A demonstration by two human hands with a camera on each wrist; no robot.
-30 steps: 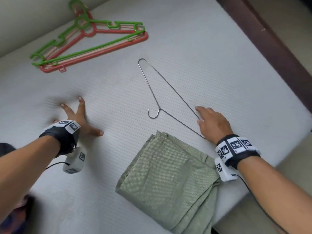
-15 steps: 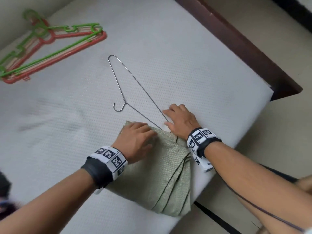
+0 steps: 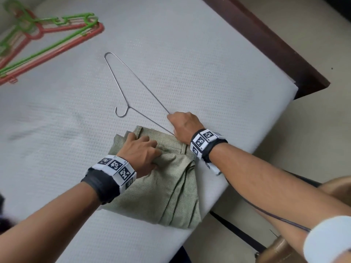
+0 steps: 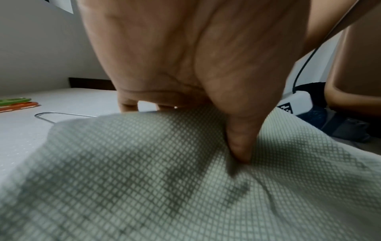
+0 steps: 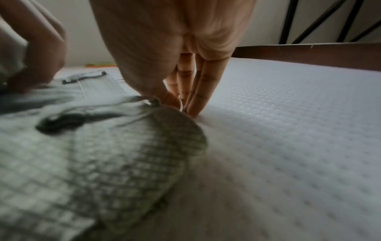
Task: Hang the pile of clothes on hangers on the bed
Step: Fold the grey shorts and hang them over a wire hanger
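Note:
A folded green checked garment (image 3: pixel 171 190) lies at the mattress's near edge. My left hand (image 3: pixel 150 149) rests on its upper part, fingers curled into the cloth. In the left wrist view the thumb (image 4: pixel 241 146) digs into the garment (image 4: pixel 144 179) while the fingers reach over its far fold. A thin wire hanger (image 3: pixel 139 82) lies flat just beyond, hook towards the garment. My right hand (image 3: pixel 171 122) pinches the hanger's near corner beside the garment's waistband. In the right wrist view its fingers (image 5: pixel 195 97) point down onto the mattress at the cloth's (image 5: pixel 103 146) edge.
Several green and red plastic hangers (image 3: pixel 47 35) lie stacked at the far left of the white mattress (image 3: pixel 209 63). A dark wooden bed frame (image 3: pixel 275 44) runs along the right side, with pale floor (image 3: pixel 313 130) beyond. The mattress corner is right of my right hand.
My left hand left the bare mattress on the left, came onto the garment and curled into the cloth, bunching its top layer. My right hand stayed at the hanger's corner.

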